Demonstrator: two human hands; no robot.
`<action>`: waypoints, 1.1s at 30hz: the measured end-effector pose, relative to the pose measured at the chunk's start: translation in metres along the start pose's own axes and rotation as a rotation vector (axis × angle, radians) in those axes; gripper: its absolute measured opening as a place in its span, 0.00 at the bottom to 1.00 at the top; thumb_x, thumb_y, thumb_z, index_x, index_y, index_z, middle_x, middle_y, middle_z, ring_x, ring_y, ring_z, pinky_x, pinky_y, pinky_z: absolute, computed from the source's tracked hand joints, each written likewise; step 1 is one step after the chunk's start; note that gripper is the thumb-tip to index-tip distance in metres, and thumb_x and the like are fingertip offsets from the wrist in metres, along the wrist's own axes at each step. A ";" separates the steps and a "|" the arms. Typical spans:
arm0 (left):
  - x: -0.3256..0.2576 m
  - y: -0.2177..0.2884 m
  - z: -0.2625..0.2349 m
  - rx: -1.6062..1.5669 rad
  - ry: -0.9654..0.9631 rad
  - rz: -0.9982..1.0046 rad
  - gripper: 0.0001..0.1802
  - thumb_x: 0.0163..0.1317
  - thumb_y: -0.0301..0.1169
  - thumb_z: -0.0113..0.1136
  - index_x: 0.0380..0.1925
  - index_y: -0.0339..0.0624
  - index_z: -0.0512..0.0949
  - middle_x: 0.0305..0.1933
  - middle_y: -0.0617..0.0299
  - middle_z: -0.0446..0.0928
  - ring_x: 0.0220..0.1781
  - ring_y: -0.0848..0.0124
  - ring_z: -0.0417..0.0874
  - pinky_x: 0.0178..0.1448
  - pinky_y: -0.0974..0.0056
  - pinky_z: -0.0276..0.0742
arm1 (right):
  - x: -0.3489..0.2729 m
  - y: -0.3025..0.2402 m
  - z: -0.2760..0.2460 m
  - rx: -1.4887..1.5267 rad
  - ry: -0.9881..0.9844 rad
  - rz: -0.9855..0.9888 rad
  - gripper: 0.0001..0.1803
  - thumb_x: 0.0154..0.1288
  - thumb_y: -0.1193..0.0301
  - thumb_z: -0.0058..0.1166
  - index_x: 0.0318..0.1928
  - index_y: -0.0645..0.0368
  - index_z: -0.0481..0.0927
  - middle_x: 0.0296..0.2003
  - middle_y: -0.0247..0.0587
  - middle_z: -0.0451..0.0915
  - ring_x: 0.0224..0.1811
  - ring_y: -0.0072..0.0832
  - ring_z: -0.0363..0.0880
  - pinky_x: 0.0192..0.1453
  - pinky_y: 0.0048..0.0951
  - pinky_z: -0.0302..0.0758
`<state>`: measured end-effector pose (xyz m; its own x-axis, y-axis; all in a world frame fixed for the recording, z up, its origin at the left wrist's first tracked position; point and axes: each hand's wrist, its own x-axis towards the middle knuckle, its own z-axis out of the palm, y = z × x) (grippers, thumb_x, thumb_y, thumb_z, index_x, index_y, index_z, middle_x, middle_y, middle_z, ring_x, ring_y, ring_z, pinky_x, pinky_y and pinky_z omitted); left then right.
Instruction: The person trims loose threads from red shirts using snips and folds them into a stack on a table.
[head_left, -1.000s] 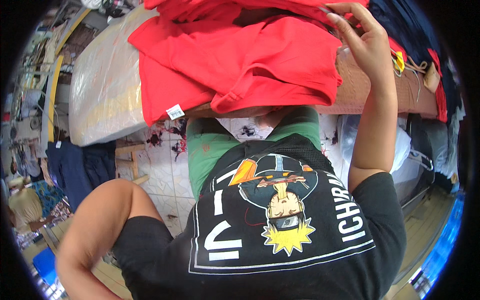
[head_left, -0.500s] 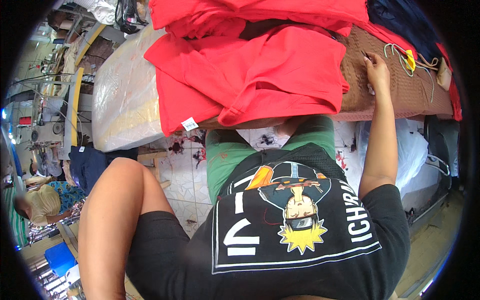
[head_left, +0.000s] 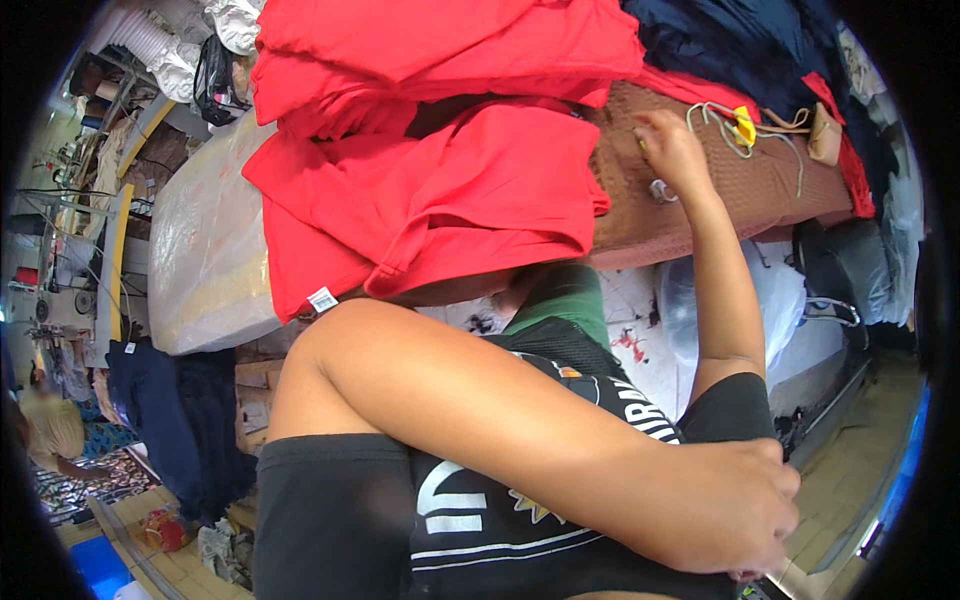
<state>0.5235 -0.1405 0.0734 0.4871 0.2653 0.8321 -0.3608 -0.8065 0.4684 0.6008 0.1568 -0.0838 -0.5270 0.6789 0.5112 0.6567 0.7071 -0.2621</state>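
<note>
My left arm crosses in front of my chest, and my left hand (head_left: 725, 510) is at the lower right with its fingers curled. Its fingertips are turned away, so anything in them is hidden. My right hand (head_left: 672, 155) is over the brown textured cloth (head_left: 625, 225), its fingers bent together and slightly blurred; what they may pinch is too small to name. Just below that hand lies a small white object (head_left: 660, 190). To its left a red garment (head_left: 480, 200) is spread out, with a white tag (head_left: 322, 300) at its near left corner.
More red fabric (head_left: 450, 50) is heaped behind, with dark blue cloth (head_left: 740, 45) at the far right. A grey cord (head_left: 720, 110) with a yellow piece (head_left: 745, 127) lies right of my hand. A plastic-wrapped pad (head_left: 205, 235) sits left. Another person (head_left: 55, 425) is at far left.
My left arm has swung across my body to the right, bringing its hand into view. My right hand stays over the brown cloth, fingers more bent. The whole view has shifted.
</note>
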 end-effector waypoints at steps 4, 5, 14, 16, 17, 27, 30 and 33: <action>0.024 0.015 0.024 -0.196 0.083 0.140 0.07 0.57 0.37 0.52 0.24 0.50 0.75 0.26 0.62 0.76 0.32 0.61 0.78 0.33 0.60 0.72 | 0.008 -0.015 -0.016 -0.021 -0.476 0.038 0.17 0.60 0.58 0.56 0.38 0.59 0.83 0.34 0.50 0.82 0.39 0.48 0.81 0.46 0.43 0.76; 0.025 0.021 0.020 -0.212 0.001 0.149 0.07 0.58 0.36 0.52 0.24 0.50 0.75 0.26 0.61 0.76 0.31 0.61 0.78 0.32 0.59 0.73 | 0.010 -0.020 -0.020 0.004 -0.593 0.108 0.19 0.60 0.55 0.56 0.36 0.59 0.83 0.32 0.50 0.83 0.36 0.48 0.81 0.44 0.43 0.77; -0.137 0.028 -0.157 1.440 -0.157 -1.094 0.32 0.45 0.36 0.71 0.52 0.42 0.74 0.54 0.53 0.74 0.58 0.55 0.74 0.60 0.51 0.69 | -0.020 -0.069 -0.015 0.603 -0.853 0.286 0.18 0.58 0.56 0.65 0.34 0.58 0.77 0.25 0.33 0.78 0.27 0.21 0.78 0.25 0.26 0.75; -0.244 0.056 -0.225 1.211 -0.129 -1.428 0.24 0.48 0.27 0.67 0.48 0.43 0.77 0.43 0.49 0.79 0.46 0.55 0.81 0.52 0.56 0.77 | 0.004 -0.084 -0.055 0.804 -0.791 0.257 0.14 0.59 0.59 0.64 0.36 0.55 0.78 0.25 0.29 0.76 0.30 0.17 0.76 0.24 0.23 0.73; -0.257 0.083 -0.247 1.281 0.135 -1.226 0.19 0.49 0.22 0.62 0.45 0.43 0.79 0.39 0.54 0.81 0.41 0.63 0.83 0.50 0.61 0.78 | 0.011 -0.083 -0.089 0.927 -0.575 0.285 0.13 0.58 0.60 0.65 0.37 0.52 0.79 0.24 0.28 0.75 0.24 0.17 0.74 0.22 0.21 0.70; -0.196 0.187 -0.511 0.252 1.142 -0.765 0.31 0.66 0.51 0.50 0.57 0.35 0.69 0.59 0.55 0.74 0.60 0.62 0.75 0.66 0.55 0.67 | 0.266 0.001 -0.161 1.582 0.137 0.251 0.18 0.70 0.63 0.50 0.53 0.64 0.72 0.48 0.44 0.78 0.49 0.30 0.79 0.52 0.28 0.76; -0.208 0.122 -0.446 -0.163 0.815 -0.885 0.42 0.65 0.62 0.42 0.63 0.36 0.63 0.67 0.54 0.67 0.67 0.62 0.69 0.71 0.53 0.60 | 0.258 -0.045 -0.093 1.175 0.226 0.372 0.24 0.66 0.57 0.55 0.52 0.64 0.72 0.45 0.42 0.79 0.47 0.28 0.80 0.47 0.26 0.75; -0.319 0.112 -0.431 0.019 1.087 -1.037 0.42 0.65 0.61 0.43 0.65 0.36 0.62 0.68 0.56 0.65 0.70 0.63 0.65 0.71 0.54 0.60 | 0.195 -0.086 -0.039 0.861 -0.181 0.353 0.26 0.61 0.43 0.54 0.39 0.54 0.79 0.31 0.32 0.82 0.29 0.20 0.79 0.27 0.21 0.70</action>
<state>-0.0155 -0.0880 -0.0116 -0.3019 0.9523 -0.0446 -0.2217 -0.0246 0.9748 0.4624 0.2207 0.0705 -0.4976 0.8503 0.1713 0.2086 0.3090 -0.9279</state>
